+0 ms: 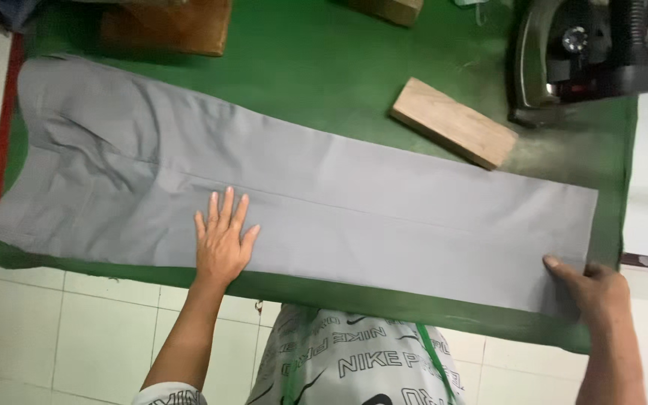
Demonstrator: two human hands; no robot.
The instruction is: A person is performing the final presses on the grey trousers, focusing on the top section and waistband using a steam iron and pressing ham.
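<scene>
1. A pair of grey trousers [324, 195] lay flat across the green table [316, 67], running from the wide waist end at the left of the frame to the narrow leg hem at the lower right.
2. The left hand [223, 240] rested on the cloth in the lower middle of the frame, palm down, fingers spread and straight, pressing rather than gripping.
3. The right hand [594, 289] sat at the lower right corner, curled over the near corner of the hem, with the thumb on top of the cloth; it appeared to pinch the fabric, though the fingers underneath were hidden.
4. The trousers looked light, soft and limp, likely to sag and wrinkle if lifted by one point; the cloth seemed smooth enough to slide on the table cover.
5. Good places to take hold appeared to be the hem corners and the waistband, with a flat palm steadying the middle.
6. A wooden block [453, 122] lay just above the leg in the upper right of the frame, apart from the cloth or barely beside it.
7. A dark iron [586, 56] stood in the upper right corner, well apart from both hands.
</scene>
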